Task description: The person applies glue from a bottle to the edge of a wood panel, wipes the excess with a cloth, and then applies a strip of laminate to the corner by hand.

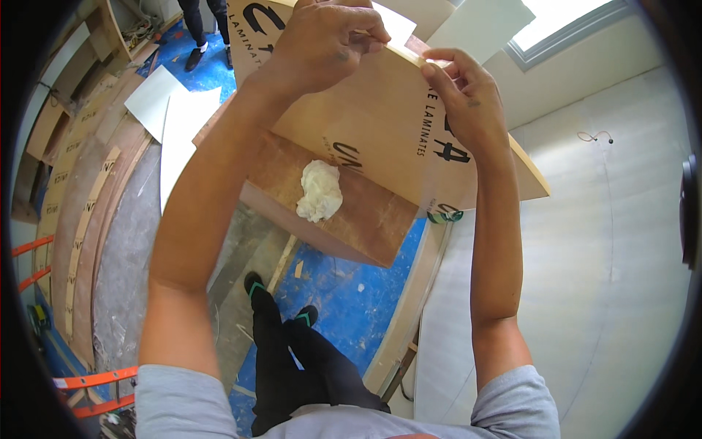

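A large board with brown printed film on its face stands on edge in front of me. Along its upper edge runs a narrow cream strip; whether this is loose or part of the board I cannot tell. My left hand is closed over the strip, thumb and forefinger pinched together. A short way to the right, my right hand pinches the same edge, thumb on the near side and fingers over the top. Below the board, a crumpled white cloth lies on a brown wooden box-like surface.
White sheets lean at the left, near long stacked panels. An orange ladder is at lower left. Another person's legs stand at the far left on blue floor covering. A pale wall rises on the right.
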Demonstrator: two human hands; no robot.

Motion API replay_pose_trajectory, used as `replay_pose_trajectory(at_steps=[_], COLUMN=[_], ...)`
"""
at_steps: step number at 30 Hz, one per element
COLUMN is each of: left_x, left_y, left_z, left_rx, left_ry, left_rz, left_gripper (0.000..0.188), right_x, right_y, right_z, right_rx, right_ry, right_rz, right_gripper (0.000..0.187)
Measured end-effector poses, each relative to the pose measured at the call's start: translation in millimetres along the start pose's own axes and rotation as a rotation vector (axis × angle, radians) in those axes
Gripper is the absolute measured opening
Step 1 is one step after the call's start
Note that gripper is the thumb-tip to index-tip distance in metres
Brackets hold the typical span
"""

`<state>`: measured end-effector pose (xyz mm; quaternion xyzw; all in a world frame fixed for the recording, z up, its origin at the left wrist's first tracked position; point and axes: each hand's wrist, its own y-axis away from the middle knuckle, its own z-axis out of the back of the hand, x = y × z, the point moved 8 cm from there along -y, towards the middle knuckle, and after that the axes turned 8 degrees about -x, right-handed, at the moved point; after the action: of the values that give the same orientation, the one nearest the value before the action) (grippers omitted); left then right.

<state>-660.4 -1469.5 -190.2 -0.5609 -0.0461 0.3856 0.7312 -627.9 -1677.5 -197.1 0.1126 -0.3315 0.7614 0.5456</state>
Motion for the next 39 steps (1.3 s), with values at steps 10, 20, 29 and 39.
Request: replay_pose_trajectory(at_steps=[10, 20, 29, 39], left_x=[19, 14, 54, 57], left_y=[-8, -16, -2, -10], left_z=[-17, -7, 27, 16], left_rx=[0.151, 0.239, 0.369, 0.371], left_ry=[0.05, -0.083, 0.212, 0.056], left_rz=[0.3, 0.493, 0.411, 0.441], left_gripper=[0.025, 0.025, 0.025, 0.019], right_x=[48, 47, 40, 64], right_y=[-27, -18, -23, -37], right_z=[-18, -28, -23, -46], right_rx=[0.107, 0.009, 0.102, 0.197], right_ry=[-0.046, -0.1, -0.18, -0.194], right_rz=[0.193, 0.207, 0.106, 0.193], right_gripper=[0.04, 0.026, 0.034, 0.039])
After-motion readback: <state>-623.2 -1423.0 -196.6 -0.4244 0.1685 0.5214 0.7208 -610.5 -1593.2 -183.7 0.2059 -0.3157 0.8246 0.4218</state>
